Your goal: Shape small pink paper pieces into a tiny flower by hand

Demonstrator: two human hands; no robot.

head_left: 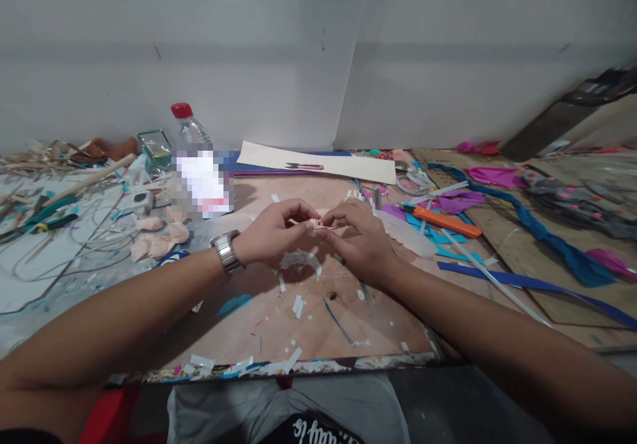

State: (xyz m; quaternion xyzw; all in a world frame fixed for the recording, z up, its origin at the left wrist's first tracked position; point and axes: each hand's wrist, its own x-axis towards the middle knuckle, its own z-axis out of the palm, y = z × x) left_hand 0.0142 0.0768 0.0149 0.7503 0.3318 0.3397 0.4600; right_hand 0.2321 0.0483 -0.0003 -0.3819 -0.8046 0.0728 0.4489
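Peach crinkled piece (315, 224), visible length roughly crosswise, ends hidden; pinched in fingertip grip of left hand (273, 233) and right hand (359, 239), over paint-flecked wooden worktop (318, 328).

Dull, greyish indoor light falls over the counter (318, 328), its source out of view, with soft shadows beneath the hands. Wide-angle distortion stretches the edges, the upper right smears with blur, and pixelation masks the bottle (202, 172).

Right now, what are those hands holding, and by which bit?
The left hand and right hand pinch a small pale piece, seemingly by opposite sides.
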